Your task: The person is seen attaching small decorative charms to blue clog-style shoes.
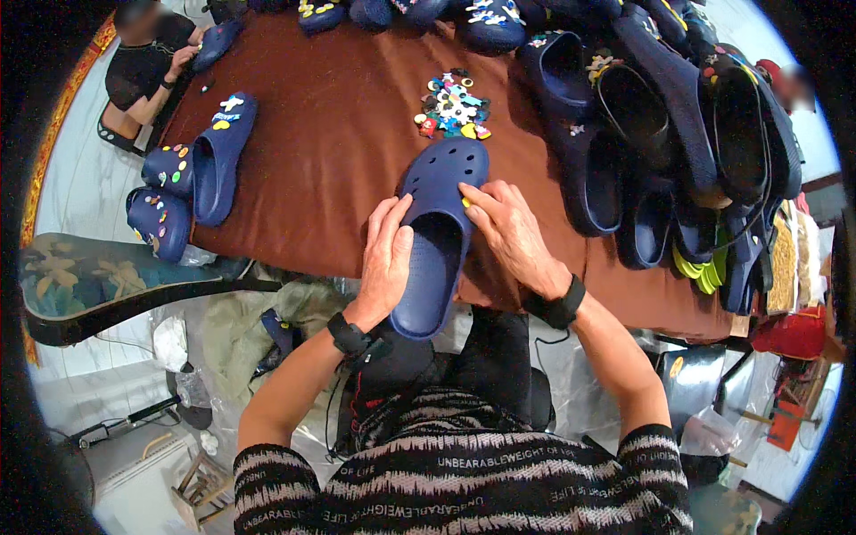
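Observation:
A plain navy clog point(437, 232) lies on the brown table point(339, 152), toe pointing away, heel hanging over the near edge. My left hand point(385, 259) grips its left side near the opening. My right hand point(508, 232) rests on its right side, fingertips pressing a small yellow charm against the upper by a hole. A heap of small colourful charms point(453, 107) lies just beyond the toe.
Several navy clogs point(660, 152) are piled along the right side and far edge. Decorated clogs point(192, 169) lie at the left edge. Another person point(147, 62) sits at the far left corner, a hand on a clog. Bags and clutter fill the floor below.

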Demonstrator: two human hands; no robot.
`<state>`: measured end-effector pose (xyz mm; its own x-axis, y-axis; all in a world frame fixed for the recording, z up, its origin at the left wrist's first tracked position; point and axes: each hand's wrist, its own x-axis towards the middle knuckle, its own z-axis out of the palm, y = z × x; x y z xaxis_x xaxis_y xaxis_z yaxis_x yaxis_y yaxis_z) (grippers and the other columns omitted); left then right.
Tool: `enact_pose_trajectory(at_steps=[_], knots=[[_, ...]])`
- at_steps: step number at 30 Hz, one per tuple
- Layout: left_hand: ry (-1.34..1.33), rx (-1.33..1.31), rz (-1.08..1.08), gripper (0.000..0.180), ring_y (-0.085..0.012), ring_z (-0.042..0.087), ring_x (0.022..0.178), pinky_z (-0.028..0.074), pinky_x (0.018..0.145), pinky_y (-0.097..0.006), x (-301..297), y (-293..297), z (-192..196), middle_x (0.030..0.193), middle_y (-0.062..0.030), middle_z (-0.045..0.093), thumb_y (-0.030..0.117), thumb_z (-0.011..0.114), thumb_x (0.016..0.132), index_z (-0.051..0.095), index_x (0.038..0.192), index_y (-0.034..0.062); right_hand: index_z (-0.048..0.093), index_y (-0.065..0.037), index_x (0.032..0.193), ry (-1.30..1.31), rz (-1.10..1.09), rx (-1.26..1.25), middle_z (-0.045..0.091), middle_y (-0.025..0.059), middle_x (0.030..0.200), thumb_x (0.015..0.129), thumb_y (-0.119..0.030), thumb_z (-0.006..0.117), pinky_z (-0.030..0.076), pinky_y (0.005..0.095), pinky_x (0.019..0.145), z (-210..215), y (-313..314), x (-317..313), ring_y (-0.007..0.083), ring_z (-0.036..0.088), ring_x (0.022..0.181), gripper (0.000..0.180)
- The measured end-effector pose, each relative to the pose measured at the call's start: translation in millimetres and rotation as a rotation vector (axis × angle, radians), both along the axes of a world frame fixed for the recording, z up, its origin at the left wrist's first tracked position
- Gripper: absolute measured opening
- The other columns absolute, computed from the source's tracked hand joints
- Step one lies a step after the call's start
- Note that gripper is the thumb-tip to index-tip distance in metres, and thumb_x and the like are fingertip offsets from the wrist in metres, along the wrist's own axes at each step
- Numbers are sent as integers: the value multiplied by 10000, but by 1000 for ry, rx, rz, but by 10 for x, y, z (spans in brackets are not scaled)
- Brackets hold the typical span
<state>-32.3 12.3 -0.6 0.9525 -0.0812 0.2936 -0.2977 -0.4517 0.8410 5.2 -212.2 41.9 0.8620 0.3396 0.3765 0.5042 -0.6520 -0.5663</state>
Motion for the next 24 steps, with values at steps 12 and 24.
enact_pose_trajectory(at_steps=[12,24], knots=[[-7,40,-6,438,-372,414,1361,316,1144,-421,-2,17,-10,1444,-222,435,264,418,1058,501,1418,30,618,26,1211,360,226,396,637,111,937,974,-231,640,481,347,814,-68,-161,254,210,614,890,351],[-3,89,-7,447,-374,425,1347,322,1136,-424,3,12,4,1435,-217,450,291,421,1062,521,1403,20,516,-42,826,587,112,488,485,7,765,936,-408,685,417,315,672,-314,-164,279,125,460,765,418]])
